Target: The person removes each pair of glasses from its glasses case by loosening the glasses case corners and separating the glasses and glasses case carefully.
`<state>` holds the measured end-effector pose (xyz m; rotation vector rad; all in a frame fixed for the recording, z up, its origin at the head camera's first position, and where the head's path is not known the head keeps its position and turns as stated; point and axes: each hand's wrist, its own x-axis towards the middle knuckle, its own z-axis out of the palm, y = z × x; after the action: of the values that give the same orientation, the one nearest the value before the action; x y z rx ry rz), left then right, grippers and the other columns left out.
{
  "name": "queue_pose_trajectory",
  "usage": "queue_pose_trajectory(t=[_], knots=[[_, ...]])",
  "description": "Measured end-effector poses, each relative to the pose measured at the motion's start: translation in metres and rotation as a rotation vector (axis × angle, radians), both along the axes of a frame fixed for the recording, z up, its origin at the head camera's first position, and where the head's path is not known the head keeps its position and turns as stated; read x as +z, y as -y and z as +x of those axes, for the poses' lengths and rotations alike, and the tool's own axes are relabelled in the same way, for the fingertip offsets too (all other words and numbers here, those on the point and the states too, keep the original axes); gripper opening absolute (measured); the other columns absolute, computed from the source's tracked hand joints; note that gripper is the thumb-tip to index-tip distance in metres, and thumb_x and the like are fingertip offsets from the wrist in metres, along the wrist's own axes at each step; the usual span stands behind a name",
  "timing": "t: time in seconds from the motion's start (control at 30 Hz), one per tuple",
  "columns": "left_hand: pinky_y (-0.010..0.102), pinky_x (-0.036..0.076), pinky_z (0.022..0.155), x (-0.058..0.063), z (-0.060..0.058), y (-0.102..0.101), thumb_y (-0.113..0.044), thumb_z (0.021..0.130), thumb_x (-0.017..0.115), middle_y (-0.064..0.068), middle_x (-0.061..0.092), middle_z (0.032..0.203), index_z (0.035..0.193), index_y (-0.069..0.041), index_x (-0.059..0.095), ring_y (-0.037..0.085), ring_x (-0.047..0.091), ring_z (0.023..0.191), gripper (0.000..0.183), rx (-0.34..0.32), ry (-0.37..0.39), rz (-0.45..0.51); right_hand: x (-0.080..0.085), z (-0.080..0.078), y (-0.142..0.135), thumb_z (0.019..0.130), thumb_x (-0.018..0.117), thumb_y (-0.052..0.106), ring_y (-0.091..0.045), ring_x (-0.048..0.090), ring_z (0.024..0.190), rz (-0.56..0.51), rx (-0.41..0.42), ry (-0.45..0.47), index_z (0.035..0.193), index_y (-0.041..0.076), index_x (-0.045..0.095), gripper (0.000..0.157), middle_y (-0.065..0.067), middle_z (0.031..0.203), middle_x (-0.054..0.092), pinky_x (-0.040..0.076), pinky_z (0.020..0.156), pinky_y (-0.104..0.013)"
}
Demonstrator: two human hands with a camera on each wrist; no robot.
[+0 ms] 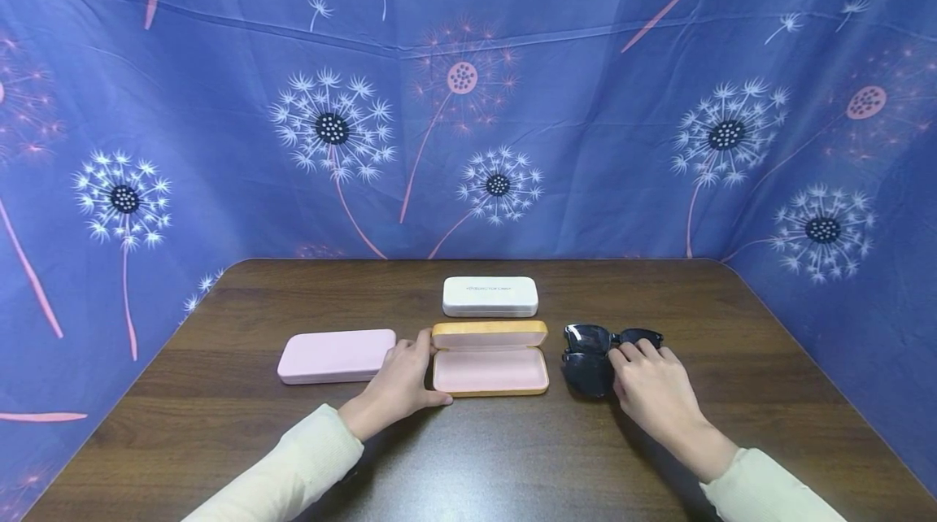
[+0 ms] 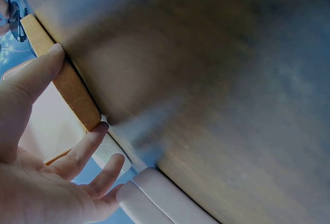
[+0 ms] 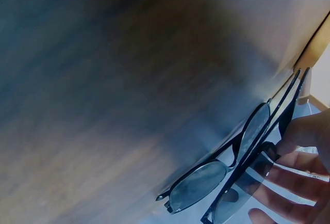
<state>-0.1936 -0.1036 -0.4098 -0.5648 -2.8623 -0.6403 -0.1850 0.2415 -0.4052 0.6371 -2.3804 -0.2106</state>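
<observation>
A spectacle case (image 1: 490, 371) with an orange outside and a pale pink lining stands with its lid up. My left hand (image 1: 398, 380) grips its left end, thumb at the front edge and index finger by the lid. In the left wrist view the thumb presses on the case's orange wall (image 2: 77, 95). Two pairs of dark-framed glasses lie close together to the right: the far pair (image 1: 587, 337) and the near pair (image 1: 588, 376). My right hand (image 1: 651, 384) pinches the near pair, hiding its right part; in the right wrist view fingers show through its tinted lens (image 3: 232, 203).
A closed pink case (image 1: 337, 355) lies at left, close beside my left hand. Behind the open case sits a closed white case (image 1: 490, 297) with lettering. The brown wooden table (image 1: 468, 457) ends at a blue dandelion-print cloth (image 1: 586, 99) behind and at the sides.
</observation>
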Motion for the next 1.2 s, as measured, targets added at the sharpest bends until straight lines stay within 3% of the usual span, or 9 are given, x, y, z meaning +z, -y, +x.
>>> queue_pose_trajectory(t=[0.87,1.2], knots=[[0.048,0.04,0.088,-0.0033,-0.0027,-0.0004,-0.036,0.055,0.086,0.006,0.066,0.102,0.123,0.001,0.039,0.033,0.055,0.095,0.09,-0.003,-0.014,-0.01,-0.002,-0.0007,-0.0069,0.056,0.075,0.005,-0.022,0.055,0.059,0.015,-0.059,0.132,0.078,0.003,0.065,0.025,-0.007,0.068,0.061,0.036,0.047,-0.033],[0.048,0.04,0.089,-0.003,-0.002,0.0003,-0.035,0.056,0.086,0.007,0.065,0.102,0.123,0.001,0.039,0.033,0.054,0.096,0.09,-0.003,-0.009,-0.009,-0.0012,-0.0009,-0.0075,0.053,0.074,0.005,-0.023,0.054,0.059,0.009,-0.047,0.125,0.075,0.005,0.063,0.024,-0.006,0.066,0.059,0.036,0.048,-0.034]])
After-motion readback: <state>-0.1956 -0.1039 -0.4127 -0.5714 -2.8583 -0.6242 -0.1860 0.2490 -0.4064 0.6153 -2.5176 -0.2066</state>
